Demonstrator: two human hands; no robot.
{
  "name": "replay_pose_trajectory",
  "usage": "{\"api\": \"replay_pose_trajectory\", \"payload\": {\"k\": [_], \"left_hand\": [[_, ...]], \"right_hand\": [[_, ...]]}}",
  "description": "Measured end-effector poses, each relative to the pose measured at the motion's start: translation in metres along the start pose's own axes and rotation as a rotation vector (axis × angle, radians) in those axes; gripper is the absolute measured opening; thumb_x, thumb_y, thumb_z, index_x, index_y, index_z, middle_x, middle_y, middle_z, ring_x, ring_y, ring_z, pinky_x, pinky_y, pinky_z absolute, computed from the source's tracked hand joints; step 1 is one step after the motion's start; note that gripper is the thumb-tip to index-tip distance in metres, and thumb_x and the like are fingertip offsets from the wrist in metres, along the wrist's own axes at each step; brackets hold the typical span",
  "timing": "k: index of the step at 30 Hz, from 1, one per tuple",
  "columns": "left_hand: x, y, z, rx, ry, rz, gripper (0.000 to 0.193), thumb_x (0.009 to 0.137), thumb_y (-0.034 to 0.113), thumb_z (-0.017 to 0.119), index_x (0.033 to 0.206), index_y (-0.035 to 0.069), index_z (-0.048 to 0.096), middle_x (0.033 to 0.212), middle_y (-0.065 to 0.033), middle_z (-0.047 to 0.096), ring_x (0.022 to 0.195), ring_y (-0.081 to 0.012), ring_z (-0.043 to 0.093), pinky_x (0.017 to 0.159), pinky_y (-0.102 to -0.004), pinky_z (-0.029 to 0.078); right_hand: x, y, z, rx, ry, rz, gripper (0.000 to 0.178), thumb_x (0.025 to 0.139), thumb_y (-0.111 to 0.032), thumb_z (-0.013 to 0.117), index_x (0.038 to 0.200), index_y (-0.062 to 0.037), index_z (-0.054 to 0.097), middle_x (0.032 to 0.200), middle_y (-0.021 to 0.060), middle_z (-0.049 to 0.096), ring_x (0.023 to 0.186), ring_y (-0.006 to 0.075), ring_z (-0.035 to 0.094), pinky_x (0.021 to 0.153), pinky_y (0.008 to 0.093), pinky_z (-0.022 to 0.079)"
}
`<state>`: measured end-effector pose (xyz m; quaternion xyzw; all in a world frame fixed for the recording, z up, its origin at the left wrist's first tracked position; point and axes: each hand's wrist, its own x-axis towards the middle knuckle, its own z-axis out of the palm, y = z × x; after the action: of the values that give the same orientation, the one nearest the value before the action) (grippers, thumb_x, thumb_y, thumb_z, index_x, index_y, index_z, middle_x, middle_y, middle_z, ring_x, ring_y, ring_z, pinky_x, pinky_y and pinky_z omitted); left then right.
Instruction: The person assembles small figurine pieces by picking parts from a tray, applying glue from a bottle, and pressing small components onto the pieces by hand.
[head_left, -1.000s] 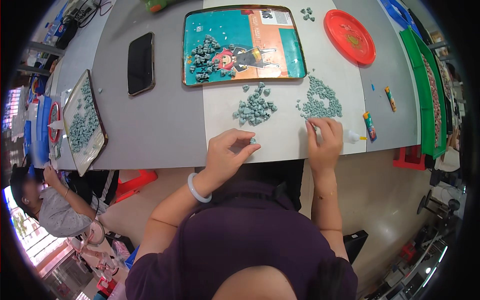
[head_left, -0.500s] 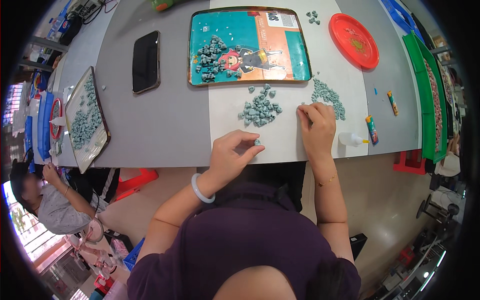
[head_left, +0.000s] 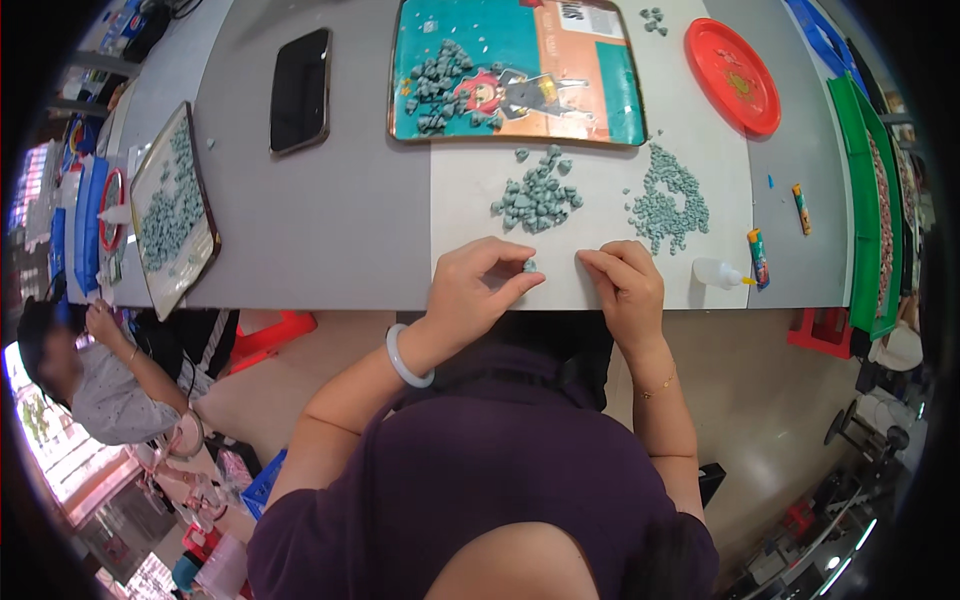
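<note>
My left hand (head_left: 470,285) is closed near the table's front edge, pinching a small grey-green piece (head_left: 530,266) between thumb and fingertips. To its right, my right hand (head_left: 630,290) is closed in a pinch, its fingertips a short gap from that piece. Whatever they hold, if anything, is too small to make out. Beyond my hands lies a heap of chunky grey-green pieces (head_left: 540,200). A spread of smaller grey-green bits (head_left: 660,212) lies farther right, on the same white surface.
Behind the heap sits a rectangular tray (head_left: 550,118) with a cartoon picture and more chunky pieces. A red plate (head_left: 735,75), white squeeze bottle (head_left: 715,273), colourful tube (head_left: 759,258) and green bin (head_left: 862,200) are right. A phone (head_left: 301,90) and another tray (head_left: 205,255) are left.
My right hand has moved left, away from the small bits and closer to my left hand, which keeps its pinch on the piece. The table appears slightly higher in the picture.
</note>
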<state>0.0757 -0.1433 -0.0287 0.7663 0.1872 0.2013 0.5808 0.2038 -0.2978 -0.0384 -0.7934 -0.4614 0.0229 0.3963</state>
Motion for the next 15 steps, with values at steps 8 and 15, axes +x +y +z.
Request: {"api": "replay_pose_trajectory", "payload": {"k": [8,15], "left_hand": [[-0.001,-0.004,0.000,-0.023,-0.016,0.014,0.020,0.071,0.008,0.072,0.086,0.000,0.063,0.079,-0.0099,0.063,0.065,-0.0165,0.062,0.061,-0.0245,0.050],[-0.001,-0.003,-0.001,-0.016,-0.023,0.014,0.019,0.070,0.007,0.072,0.086,0.001,0.064,0.078,-0.0076,0.063,0.066,-0.0138,0.062,0.060,-0.0227,0.049]], "right_hand": [[0.000,-0.007,-0.005,0.105,0.099,0.196,0.009,0.075,0.005,0.061,0.082,-0.0011,0.062,0.078,0.0068,0.057,0.065,0.0135,0.056,0.055,0.0235,0.045],[0.014,0.001,-0.008,-0.089,-0.063,-0.012,0.010,0.073,0.004,0.062,0.080,-0.0016,0.059,0.078,0.0060,0.057,0.062,0.0165,0.056,0.054,0.0256,0.046]]}}
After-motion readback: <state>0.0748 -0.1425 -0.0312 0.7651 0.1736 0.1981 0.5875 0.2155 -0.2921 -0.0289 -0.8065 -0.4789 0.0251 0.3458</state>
